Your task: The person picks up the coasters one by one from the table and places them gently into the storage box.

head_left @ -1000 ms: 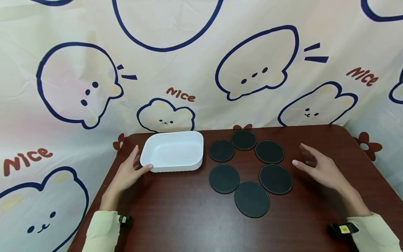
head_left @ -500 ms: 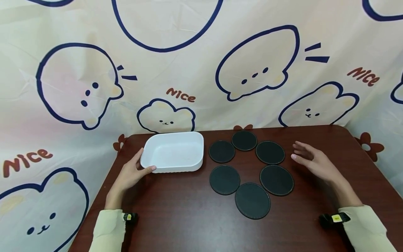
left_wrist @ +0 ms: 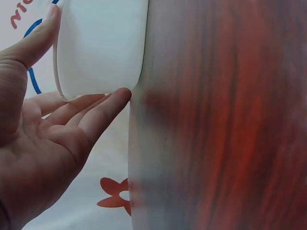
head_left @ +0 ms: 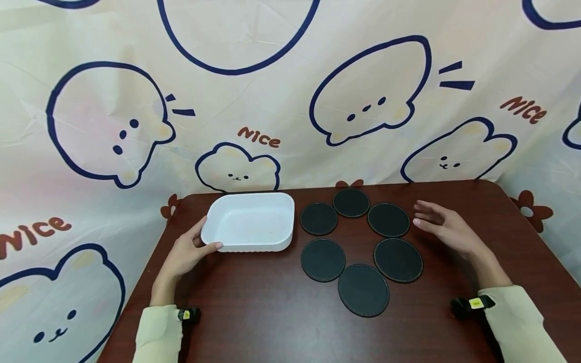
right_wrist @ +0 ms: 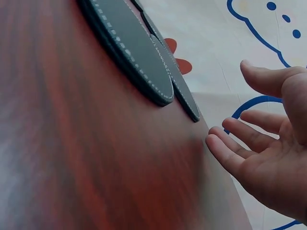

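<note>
A white plastic tray (head_left: 249, 222) with rounded corners stands at the back left of the dark wooden table. My left hand (head_left: 187, 252) holds its left end, the thumb at the near corner and the other fingers round the end wall. From the left wrist view, the tray (left_wrist: 103, 43) sits between thumb and fingers. Several round black coasters (head_left: 323, 259) with stitched edges lie flat in a ring, right of the tray. Beside the right-hand coasters, my right hand (head_left: 447, 229) hovers with nothing in it, fingers loosely bent. A coaster (right_wrist: 132, 52) shows ahead of it in the right wrist view.
The brown table (head_left: 281, 312) ends at the back against a pale cloth backdrop (head_left: 290, 101) printed with blue-outlined cartoon figures. Both sleeved wrists carry small black devices, such as the one on the right (head_left: 472, 305).
My right hand has moved left, closer to the coasters. The left hand has slid slightly further onto the tray's end, and the tray has shifted a little nearer. The coasters lie as before.
</note>
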{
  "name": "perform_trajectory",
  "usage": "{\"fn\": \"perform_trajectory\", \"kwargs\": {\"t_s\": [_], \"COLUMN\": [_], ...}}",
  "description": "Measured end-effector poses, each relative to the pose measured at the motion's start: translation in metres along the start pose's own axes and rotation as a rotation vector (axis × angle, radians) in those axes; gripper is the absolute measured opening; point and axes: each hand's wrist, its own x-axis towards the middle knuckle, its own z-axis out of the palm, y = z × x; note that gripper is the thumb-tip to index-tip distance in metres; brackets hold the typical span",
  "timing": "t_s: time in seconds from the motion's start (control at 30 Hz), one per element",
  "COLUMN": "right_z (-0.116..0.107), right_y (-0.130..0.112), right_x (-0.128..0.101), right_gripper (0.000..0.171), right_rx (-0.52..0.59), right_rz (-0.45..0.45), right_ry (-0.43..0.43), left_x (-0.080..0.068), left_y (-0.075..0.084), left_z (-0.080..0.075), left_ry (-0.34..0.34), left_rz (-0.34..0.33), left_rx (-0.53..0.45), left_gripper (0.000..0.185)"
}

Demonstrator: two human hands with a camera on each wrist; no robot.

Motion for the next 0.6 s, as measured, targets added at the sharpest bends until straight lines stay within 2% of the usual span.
{"fn": "perform_trajectory", "kwargs": {"t_s": [0.33, 0.6], "right_z": [0.001, 0.006], "right_y": [-0.001, -0.009], "right_x": [0.021, 0.04], "right_gripper": [0.081, 0.088], "right_rx": [0.031, -0.064], "right_rz": [-0.028, -0.069], "right_ry": [-0.031, -0.082], "left_x": [-0.001, -0.001], "left_y": [0.0, 0.0], "left_z": [-0.001, -0.001], "left_ry": [-0.002, -0.008], "left_rz": [-0.004, -0.003], "left_rx": [0.014, 0.024], "left_gripper": [0.105, 0.106]}}
